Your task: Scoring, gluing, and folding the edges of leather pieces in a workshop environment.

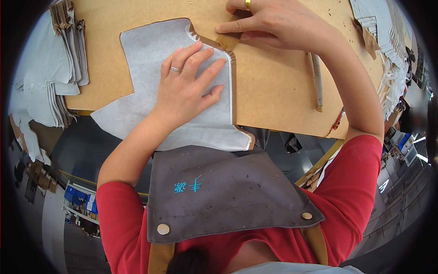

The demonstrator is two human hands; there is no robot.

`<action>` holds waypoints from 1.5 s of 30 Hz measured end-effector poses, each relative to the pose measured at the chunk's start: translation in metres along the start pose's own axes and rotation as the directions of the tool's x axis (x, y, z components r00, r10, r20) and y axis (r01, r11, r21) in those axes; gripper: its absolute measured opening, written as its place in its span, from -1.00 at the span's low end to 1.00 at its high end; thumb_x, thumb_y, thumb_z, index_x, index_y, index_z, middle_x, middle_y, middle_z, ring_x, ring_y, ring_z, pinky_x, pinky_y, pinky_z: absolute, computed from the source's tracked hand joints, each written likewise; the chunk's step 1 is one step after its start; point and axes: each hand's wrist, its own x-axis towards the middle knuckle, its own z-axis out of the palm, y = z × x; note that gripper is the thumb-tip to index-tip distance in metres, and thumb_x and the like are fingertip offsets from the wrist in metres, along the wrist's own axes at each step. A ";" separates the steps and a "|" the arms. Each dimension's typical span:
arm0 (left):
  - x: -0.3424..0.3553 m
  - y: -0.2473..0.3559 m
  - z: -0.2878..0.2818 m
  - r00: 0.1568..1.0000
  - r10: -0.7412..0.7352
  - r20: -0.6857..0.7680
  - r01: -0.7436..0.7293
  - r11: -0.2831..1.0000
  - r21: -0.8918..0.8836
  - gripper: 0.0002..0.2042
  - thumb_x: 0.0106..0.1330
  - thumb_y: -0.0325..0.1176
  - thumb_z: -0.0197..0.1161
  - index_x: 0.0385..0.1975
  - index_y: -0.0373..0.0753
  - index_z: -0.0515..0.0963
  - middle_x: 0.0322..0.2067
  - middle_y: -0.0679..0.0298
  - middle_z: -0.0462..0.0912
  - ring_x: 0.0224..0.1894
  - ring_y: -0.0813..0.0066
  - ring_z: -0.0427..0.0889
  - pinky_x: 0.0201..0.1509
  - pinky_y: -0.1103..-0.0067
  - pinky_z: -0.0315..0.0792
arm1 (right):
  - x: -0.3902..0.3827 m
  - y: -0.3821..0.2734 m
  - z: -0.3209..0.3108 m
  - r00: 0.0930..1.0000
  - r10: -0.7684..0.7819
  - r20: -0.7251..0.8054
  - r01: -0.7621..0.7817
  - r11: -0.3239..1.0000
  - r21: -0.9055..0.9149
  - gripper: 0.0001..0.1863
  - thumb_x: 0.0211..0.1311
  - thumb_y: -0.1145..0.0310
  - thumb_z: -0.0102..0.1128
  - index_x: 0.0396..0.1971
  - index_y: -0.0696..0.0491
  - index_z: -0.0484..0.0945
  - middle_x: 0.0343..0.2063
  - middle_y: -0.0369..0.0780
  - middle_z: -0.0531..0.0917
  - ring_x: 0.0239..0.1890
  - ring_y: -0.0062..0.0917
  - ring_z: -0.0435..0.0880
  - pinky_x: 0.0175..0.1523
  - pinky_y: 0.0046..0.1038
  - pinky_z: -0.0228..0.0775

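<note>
A white-backed cut piece (pixel 141 59) with a brown edge, notched along its curves, lies on the board and overhangs its front. My left hand (pixel 189 84) rests spread on this piece, pressing near its upper right edge with fingers apart. Above that edge, my right hand (pixel 273 27) grips a small flat tan-brown tool (pixel 228 42), whose lower end touches the brown border at the upper curve. Part of the tool is hidden by my fingers.
The tan work board (pixel 292 91) carries a pale stick-like tool (pixel 317 82) on the right. Stacks of cut pieces sit at the left (pixel 50 86) and upper right (pixel 378 27), with white strips (pixel 392 86) hanging over the right side. Shelving with blue bins (pixel 77 196) stands below left.
</note>
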 end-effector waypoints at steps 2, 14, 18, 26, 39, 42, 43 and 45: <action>-0.001 0.000 0.000 1.000 0.002 0.001 -0.002 1.000 0.000 -0.52 -0.12 -0.26 0.39 -0.07 -0.03 0.56 0.06 0.32 0.42 0.24 0.34 0.25 0.24 0.33 0.16 | 0.003 0.000 -0.001 1.000 -0.010 0.004 0.010 1.000 -0.007 -0.68 0.23 0.22 0.09 -0.03 -0.14 0.59 -0.27 -0.26 0.52 -0.07 -0.45 0.44 0.28 -0.19 0.05; 0.002 -0.004 0.003 1.000 0.022 0.014 -0.022 1.000 0.009 -0.49 -0.11 -0.25 0.40 -0.05 -0.08 0.51 0.05 0.30 0.40 0.23 0.30 0.27 0.23 0.36 0.14 | 0.011 0.003 0.013 0.986 0.034 -0.161 -0.028 0.999 0.042 -0.72 0.21 0.18 0.12 -0.10 -0.11 0.61 -0.26 -0.26 0.54 -0.09 -0.45 0.44 0.16 -0.26 0.11; 0.003 -0.001 0.000 1.000 0.022 -0.019 -0.022 1.000 0.002 -0.43 -0.11 -0.24 0.41 -0.01 -0.16 0.45 0.05 0.28 0.40 0.22 0.28 0.29 0.23 0.35 0.13 | -0.011 -0.008 0.022 0.941 0.137 -0.310 -0.129 0.991 0.046 -0.71 0.21 0.16 0.13 -0.10 -0.12 0.61 -0.25 -0.24 0.54 -0.10 -0.43 0.44 0.12 -0.28 0.11; 0.001 -0.003 0.005 1.000 0.024 -0.015 -0.024 1.000 -0.012 -0.37 -0.11 -0.25 0.41 0.05 -0.21 0.38 0.10 0.23 0.36 0.19 0.28 0.31 0.23 0.36 0.12 | -0.023 -0.031 0.041 0.890 0.340 -0.304 -0.334 0.940 0.073 -0.71 0.19 0.17 0.15 -0.09 -0.11 0.60 -0.23 -0.22 0.54 -0.11 -0.42 0.45 0.12 -0.29 0.09; 0.006 -0.003 0.001 1.000 0.005 -0.012 -0.005 1.000 -0.028 -0.35 -0.09 -0.24 0.41 0.07 -0.26 0.36 0.11 0.20 0.36 0.18 0.27 0.32 0.22 0.37 0.12 | -0.020 -0.047 0.064 0.783 0.389 -0.485 -0.452 0.892 -0.015 -0.61 0.10 0.22 0.24 -0.01 -0.25 0.57 -0.22 -0.32 0.51 -0.12 -0.44 0.47 0.09 -0.30 0.20; 0.005 -0.003 0.001 1.000 0.003 -0.014 -0.003 1.000 -0.029 -0.34 -0.10 -0.24 0.41 0.08 -0.26 0.35 0.11 0.20 0.36 0.17 0.27 0.33 0.21 0.37 0.12 | -0.020 -0.048 0.054 0.753 0.410 -0.514 -0.519 0.851 -0.081 -0.61 0.10 0.23 0.24 -0.01 -0.25 0.57 -0.21 -0.32 0.52 -0.11 -0.41 0.46 0.08 -0.30 0.20; 0.005 -0.003 0.001 1.000 0.002 -0.012 -0.002 1.000 -0.029 -0.34 -0.10 -0.24 0.41 0.08 -0.26 0.35 0.11 0.19 0.36 0.17 0.27 0.33 0.21 0.37 0.12 | -0.020 -0.048 0.054 0.751 0.410 -0.517 -0.520 0.850 -0.082 -0.61 0.10 0.23 0.24 -0.01 -0.25 0.57 -0.21 -0.32 0.52 -0.11 -0.41 0.46 0.08 -0.30 0.20; 0.005 -0.003 0.002 1.000 0.002 -0.021 -0.002 1.000 -0.020 -0.35 -0.10 -0.22 0.40 0.07 -0.25 0.37 0.10 0.23 0.37 0.16 0.30 0.32 0.21 0.38 0.13 | -0.021 -0.048 0.054 0.760 0.430 -0.488 -0.530 0.844 -0.081 -0.62 0.11 0.23 0.23 -0.01 -0.24 0.57 -0.19 -0.30 0.52 -0.10 -0.38 0.45 0.09 -0.31 0.19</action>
